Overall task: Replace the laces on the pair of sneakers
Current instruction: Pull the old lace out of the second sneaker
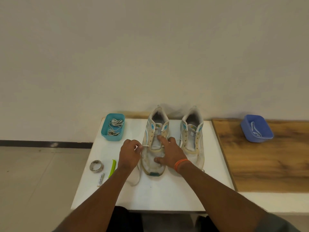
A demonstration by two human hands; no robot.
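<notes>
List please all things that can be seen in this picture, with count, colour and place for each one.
sneakers: 2, white with teal marks, side by side at the back of the table
lace: 1, white, through the left sneaker's lowest eyelets, one end trailing on the table
teal tub: 1, back left corner, holds bundled pale laces
blue tub: 1, on the wooden board, holds a pale lace
tape roll: 1, grey, front left
green clip: 1, beside the tape roll
marker: 1, white, near the clip
table: 1, white
wooden board: 1, brown, right
left hand: pinches the lace
right hand: rests on the left sneaker, orange wristband
</notes>
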